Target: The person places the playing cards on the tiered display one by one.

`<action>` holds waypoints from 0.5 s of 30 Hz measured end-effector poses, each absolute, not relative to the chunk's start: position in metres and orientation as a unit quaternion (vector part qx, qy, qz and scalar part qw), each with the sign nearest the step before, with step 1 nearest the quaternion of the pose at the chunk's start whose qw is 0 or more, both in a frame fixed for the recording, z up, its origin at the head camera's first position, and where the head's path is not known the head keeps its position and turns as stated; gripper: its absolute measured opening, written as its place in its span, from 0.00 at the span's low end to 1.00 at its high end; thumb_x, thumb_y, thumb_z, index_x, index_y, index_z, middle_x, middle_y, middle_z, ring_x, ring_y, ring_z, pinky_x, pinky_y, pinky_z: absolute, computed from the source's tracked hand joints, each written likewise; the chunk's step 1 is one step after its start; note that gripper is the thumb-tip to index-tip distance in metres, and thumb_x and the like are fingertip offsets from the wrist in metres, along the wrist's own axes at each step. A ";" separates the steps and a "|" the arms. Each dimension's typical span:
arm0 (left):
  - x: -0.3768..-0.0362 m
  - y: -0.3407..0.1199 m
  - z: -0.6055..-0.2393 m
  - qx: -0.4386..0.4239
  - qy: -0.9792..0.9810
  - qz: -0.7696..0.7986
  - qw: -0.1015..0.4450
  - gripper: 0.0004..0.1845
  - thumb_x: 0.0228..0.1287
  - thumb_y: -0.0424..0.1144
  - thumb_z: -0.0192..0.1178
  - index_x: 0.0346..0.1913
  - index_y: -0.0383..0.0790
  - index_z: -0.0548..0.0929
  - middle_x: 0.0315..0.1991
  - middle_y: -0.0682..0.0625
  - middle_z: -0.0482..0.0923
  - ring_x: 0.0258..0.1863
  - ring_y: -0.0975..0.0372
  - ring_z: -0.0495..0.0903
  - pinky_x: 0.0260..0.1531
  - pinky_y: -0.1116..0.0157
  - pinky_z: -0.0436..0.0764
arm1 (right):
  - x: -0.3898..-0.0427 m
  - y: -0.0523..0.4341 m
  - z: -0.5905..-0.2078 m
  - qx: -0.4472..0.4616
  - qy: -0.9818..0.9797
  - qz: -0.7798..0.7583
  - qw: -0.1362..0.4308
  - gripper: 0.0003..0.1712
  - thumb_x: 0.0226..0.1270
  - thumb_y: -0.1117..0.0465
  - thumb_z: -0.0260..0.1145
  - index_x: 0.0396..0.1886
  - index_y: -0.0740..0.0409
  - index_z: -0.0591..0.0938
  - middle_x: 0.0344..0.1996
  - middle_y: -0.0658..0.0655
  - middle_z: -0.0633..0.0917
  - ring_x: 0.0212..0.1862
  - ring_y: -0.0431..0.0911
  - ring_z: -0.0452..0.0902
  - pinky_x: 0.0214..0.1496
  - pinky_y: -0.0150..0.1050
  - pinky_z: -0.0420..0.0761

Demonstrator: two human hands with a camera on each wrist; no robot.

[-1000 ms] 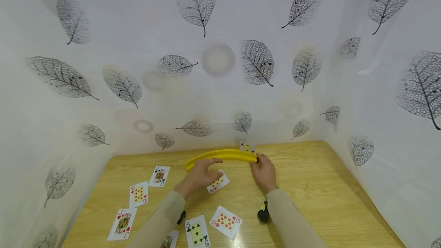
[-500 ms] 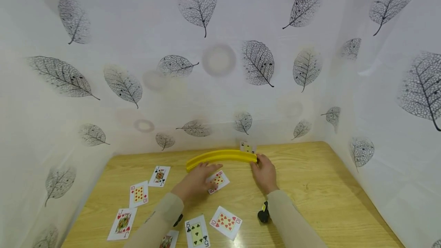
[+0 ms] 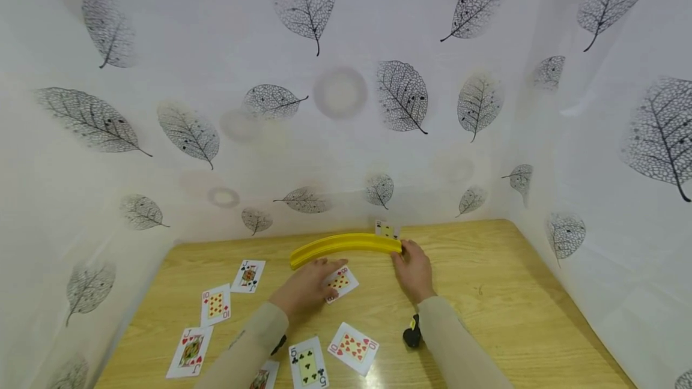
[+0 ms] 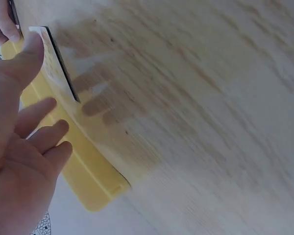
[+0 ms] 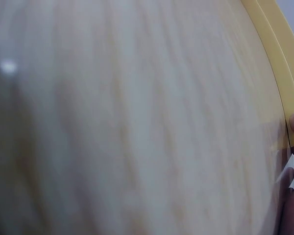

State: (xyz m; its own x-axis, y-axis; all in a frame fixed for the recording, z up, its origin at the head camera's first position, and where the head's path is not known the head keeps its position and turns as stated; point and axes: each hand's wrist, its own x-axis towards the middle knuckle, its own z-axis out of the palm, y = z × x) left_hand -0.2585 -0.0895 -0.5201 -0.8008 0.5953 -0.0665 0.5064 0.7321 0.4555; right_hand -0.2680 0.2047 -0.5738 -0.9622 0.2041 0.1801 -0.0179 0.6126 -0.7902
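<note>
At the near edge of the table (image 3: 519,293), a face card (image 3: 265,376) is partly hidden by the left sleeve (image 3: 245,344), with the five of clubs (image 3: 309,365) and the ten of hearts (image 3: 354,346) laid face up to its right. On the left side, the jack of hearts (image 3: 189,352), the ten of diamonds (image 3: 215,305) and a black jack (image 3: 248,276) are set out from near to far. Farther in, at mid-table, the eight of diamonds (image 3: 342,281) is located just on the near side of the yellow card holder (image 3: 346,242). The card is touched by the left hand (image 3: 304,286), whose remaining fingers are held loosely; whether it is pinched cannot be told. The right end of the holder is grasped by the right hand (image 3: 414,272) between thumb and finger. Beyond that end, another card (image 3: 388,230) is seen; whether it is stood in the holder or placed behind it cannot be determined. The step in hand is judged to be the taking up of the eight. For the next move, a secure edge grip and a clean lift appear to be required, with the holder steadied.
</note>
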 end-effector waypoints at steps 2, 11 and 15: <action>-0.260 -0.090 -0.522 0.305 0.925 0.204 0.103 0.42 0.69 0.53 0.70 0.82 0.55 0.64 0.79 0.46 0.67 0.79 0.43 0.66 0.78 0.41 0.65 | -0.268 0.205 -0.573 -0.051 -0.890 0.435 0.127 0.30 0.79 0.53 0.66 0.72 0.65 0.77 0.73 0.71 0.75 0.76 0.68 0.67 0.80 0.65 0.65; -0.254 -0.089 -0.528 0.301 0.930 0.178 0.113 0.44 0.68 0.63 0.67 0.81 0.52 0.66 0.82 0.33 0.58 0.80 0.32 0.56 0.78 0.31 0.54 | -0.270 0.203 -0.574 -0.052 -0.894 0.422 0.141 0.28 0.77 0.56 0.67 0.70 0.67 0.78 0.71 0.72 0.77 0.75 0.69 0.69 0.79 0.65 0.67; -0.251 -0.089 -0.531 0.274 0.936 0.182 0.126 0.43 0.68 0.65 0.66 0.81 0.53 0.67 0.84 0.31 0.51 0.81 0.30 0.50 0.77 0.28 0.51 | -0.270 0.203 -0.574 -0.050 -0.895 0.418 0.146 0.28 0.77 0.56 0.68 0.69 0.67 0.78 0.70 0.72 0.78 0.74 0.69 0.70 0.79 0.65 0.68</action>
State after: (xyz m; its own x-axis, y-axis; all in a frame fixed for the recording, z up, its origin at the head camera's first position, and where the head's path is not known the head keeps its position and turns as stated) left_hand -0.2509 -0.0889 -0.5309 -0.8183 0.5581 -0.1375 0.4662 0.7844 0.4091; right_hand -0.2697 0.2031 -0.5739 -0.9526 0.2107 0.2195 -0.0330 0.6455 -0.7631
